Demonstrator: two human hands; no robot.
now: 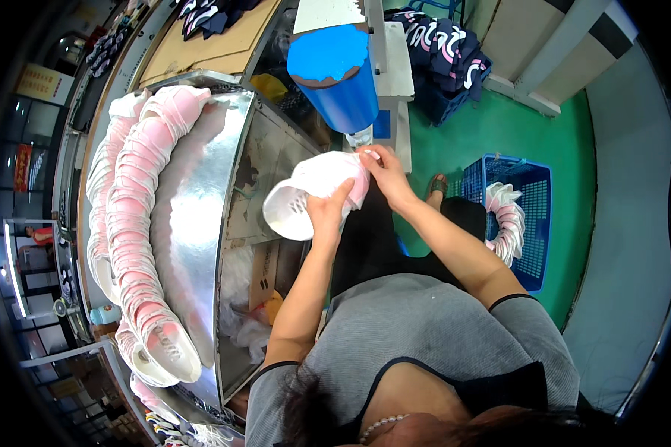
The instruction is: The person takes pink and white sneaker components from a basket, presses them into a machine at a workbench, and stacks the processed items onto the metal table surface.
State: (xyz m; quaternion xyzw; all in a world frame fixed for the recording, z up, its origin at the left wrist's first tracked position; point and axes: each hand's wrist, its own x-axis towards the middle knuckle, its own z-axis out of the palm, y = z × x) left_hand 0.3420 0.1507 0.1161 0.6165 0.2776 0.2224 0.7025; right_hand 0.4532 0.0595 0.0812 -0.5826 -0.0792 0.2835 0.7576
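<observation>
A pink and white shoe upper (326, 170) is between my hands, just below the blue cylindrical part of a machine (335, 82). My left hand (326, 211) is closed on the upper's near side, next to the pale inner face that tilts up at the left. At the upper's right end, my right hand (385, 175) pinches its edge with thumb and forefinger, close beneath the machine's lower tip. The machine's tip is partly hidden by the upper and my fingers.
Long nested rows of pink and white shoe uppers (136, 190) lie on a shiny metal table (194, 194) at the left. A blue basket (535, 223) with more uppers (508, 223) stands on the green floor at the right. Dark pieces (443, 48) fill a crate behind.
</observation>
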